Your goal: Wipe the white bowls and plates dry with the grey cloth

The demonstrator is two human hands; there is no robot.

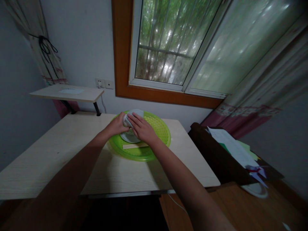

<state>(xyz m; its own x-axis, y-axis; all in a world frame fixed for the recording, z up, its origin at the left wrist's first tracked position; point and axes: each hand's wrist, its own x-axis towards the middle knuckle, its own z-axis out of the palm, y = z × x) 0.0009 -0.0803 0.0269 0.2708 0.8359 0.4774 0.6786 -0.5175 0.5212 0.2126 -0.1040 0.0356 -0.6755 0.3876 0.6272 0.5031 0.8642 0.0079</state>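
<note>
Close together over a round green plastic tray [163, 131], both my hands are on a pale grey-white cloth [136, 112]. My left hand [118, 124] is closed round the bunched left side of it, with the thumb low in front. Fingers of my right hand [144, 129] press across it from the right. Whether a cup or bowl is inside the cloth, I cannot tell; the hands cover it. Below them a white plate [130, 138] rests on the tray, partly hidden. Pale wooden chopsticks [134, 146] lie in front of the plate.
The tray sits on a light wood table [72, 157]. A small raised shelf [69, 93] with a paper stands at the back left. Right of the table, a dark brown piece of furniture [216, 154] holds papers [228, 142]. A window [178, 48] is behind.
</note>
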